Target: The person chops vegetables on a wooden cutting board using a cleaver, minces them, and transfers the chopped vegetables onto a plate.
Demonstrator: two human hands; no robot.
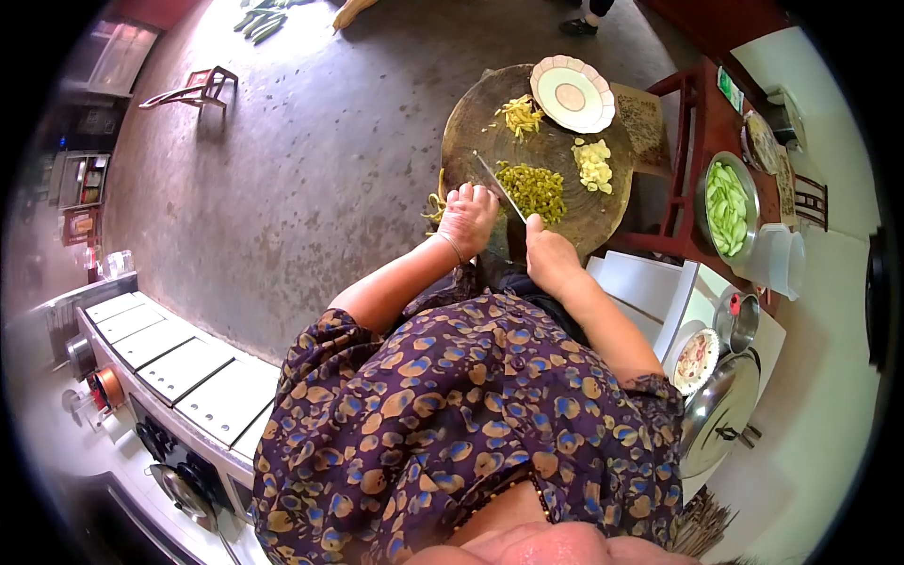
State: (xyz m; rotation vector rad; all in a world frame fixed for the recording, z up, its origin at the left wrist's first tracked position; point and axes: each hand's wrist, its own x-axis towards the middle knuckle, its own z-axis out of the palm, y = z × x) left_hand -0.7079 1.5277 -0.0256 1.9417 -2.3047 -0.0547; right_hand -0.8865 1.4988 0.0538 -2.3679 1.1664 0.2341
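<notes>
While the right hand (554, 256) grips its handle, a knife (501, 188) slants over the round chopping block (474, 118) | long axis diagonal, tip pointing forward-left | chopped green pieces (537, 193) right of blade | left hand (468, 217) bunched alongside, hold unclear

On the chopping block (471, 127), a chopped pile (536, 191) is flanked by a knife (501, 189) on the left and slices (592, 167) on the right. Strips (520, 117) are heaped beyond it, and a plate (571, 93) is set at the block's far right edge. The left hand (468, 220) is placed left of the knife. A bowl (752, 203) is set on the table (708, 105) to the right; a stool (209, 87) is placed far left on the floor (282, 179).
</notes>
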